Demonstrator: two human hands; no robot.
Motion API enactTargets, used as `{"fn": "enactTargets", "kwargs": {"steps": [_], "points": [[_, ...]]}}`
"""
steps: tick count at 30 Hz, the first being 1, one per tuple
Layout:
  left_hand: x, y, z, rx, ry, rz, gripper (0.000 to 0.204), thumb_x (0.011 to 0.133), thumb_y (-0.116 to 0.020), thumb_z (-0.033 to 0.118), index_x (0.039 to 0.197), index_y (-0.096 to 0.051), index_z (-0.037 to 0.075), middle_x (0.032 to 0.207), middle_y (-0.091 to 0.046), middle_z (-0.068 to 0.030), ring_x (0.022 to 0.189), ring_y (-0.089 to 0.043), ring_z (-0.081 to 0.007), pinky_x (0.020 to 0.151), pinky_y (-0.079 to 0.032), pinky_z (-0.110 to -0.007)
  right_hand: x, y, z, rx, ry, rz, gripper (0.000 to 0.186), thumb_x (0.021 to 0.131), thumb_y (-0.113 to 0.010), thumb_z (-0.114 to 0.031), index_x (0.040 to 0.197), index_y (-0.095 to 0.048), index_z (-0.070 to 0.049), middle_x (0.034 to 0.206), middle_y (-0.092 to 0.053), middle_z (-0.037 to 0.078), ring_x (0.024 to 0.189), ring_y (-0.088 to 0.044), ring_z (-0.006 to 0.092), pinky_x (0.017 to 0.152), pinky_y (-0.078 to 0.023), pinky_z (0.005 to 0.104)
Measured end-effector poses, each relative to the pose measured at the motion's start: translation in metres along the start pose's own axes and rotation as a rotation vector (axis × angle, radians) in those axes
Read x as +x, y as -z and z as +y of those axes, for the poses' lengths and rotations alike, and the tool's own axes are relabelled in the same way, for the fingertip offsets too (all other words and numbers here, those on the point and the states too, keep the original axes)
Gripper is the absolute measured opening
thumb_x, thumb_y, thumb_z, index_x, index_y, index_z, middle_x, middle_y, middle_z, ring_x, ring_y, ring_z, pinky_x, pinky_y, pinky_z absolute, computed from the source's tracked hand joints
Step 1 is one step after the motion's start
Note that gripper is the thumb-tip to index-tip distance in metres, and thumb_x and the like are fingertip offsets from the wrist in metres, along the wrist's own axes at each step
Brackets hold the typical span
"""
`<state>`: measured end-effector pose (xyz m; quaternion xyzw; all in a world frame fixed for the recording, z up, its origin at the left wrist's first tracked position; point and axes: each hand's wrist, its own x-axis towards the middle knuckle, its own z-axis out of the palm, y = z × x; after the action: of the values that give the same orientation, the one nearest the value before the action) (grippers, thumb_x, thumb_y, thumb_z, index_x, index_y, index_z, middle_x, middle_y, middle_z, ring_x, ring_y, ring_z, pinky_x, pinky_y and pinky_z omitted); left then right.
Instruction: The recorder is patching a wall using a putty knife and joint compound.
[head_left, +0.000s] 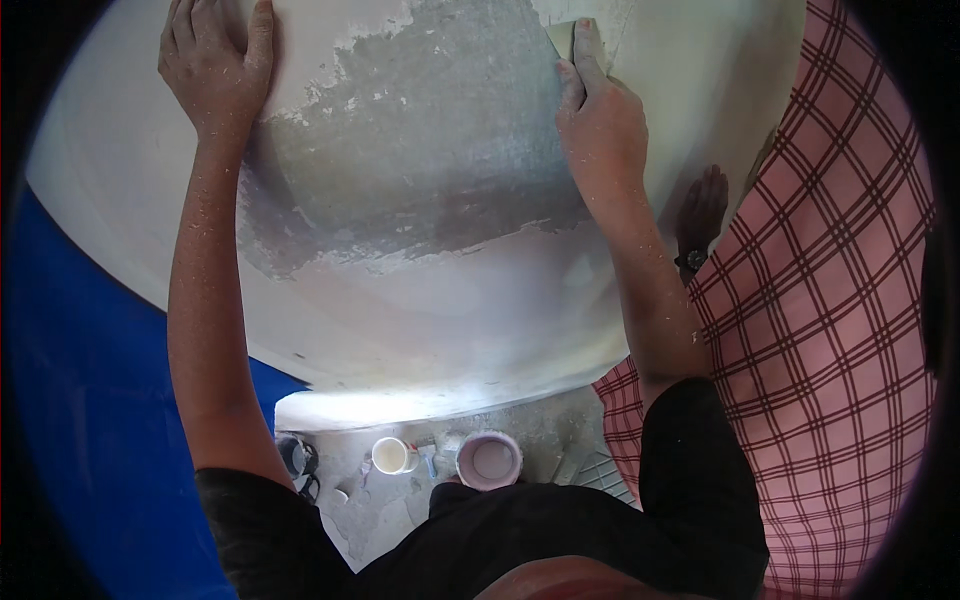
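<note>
Nearest, the right hand [608,130] has its grip closed around a flat, pale scraper [563,40], thumb on one side and index finger laid along it. The scraper sits at the upper right edge of a bare grey patch [430,130] on the pale wall [450,290]. It looks thin, light and fairly stiff, likely sturdy but perhaps a little slippery with dust; the end tucked in the palm seems the best place to hold it. Fingers hide much of it, so its long axis is uncertain; it seems to point up and away, in line with the index finger, a corner showing leftward.

The left hand [218,75] lies flat on the wall, fingers extended, holding nothing.

Farther off, on the floor, stand a pinkish bucket [490,440] and a white tub [410,461].
</note>
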<state>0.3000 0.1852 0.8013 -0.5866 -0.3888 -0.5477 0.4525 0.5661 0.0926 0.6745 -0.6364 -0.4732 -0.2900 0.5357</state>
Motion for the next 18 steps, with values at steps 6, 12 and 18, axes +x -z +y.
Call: {"fn": "enactTargets", "kwargs": {"steps": [6,12,18], "points": [[-0.009,-0.014,-0.002,-0.031,-0.020,0.024,0.053,0.092,-0.057,0.028,0.139,-0.046,0.005,0.152,-0.036,-0.0163,0.143,-0.028,-0.0342,0.118,-0.020,-0.052,0.001,-0.018,0.006,-0.013,0.052,0.077,0.046,0.098,-0.055,-0.024,0.143,-0.048,-0.019,0.069,-0.063,0.022,0.064,-0.062,0.0415,0.062,-0.049,0.0477],[-0.012,-0.025,-0.024,-0.072,-0.054,0.082,0.051,0.091,-0.059,0.024,0.137,-0.048,0.006,0.150,-0.040,-0.0150,0.141,-0.032,-0.0339,0.117,-0.023,-0.051,-0.005,-0.025,-0.008,0.021,0.039,0.010,0.044,0.098,-0.055,-0.024,0.140,-0.051,-0.016,0.071,-0.064,0.024,0.065,-0.063,0.0428,0.060,-0.049,0.0481],[-0.020,-0.027,-0.041,-0.147,0.014,0.115,0.049,0.087,-0.062,0.019,0.133,-0.052,0.005,0.146,-0.043,-0.0167,0.139,-0.035,-0.0336,0.116,-0.025,-0.050,0.000,-0.030,-0.029,0.023,0.008,0.000,0.045,0.099,-0.052,-0.029,0.143,-0.048,-0.017,0.078,-0.066,0.022,0.071,-0.065,0.0403,0.067,-0.053,0.0481]]}}
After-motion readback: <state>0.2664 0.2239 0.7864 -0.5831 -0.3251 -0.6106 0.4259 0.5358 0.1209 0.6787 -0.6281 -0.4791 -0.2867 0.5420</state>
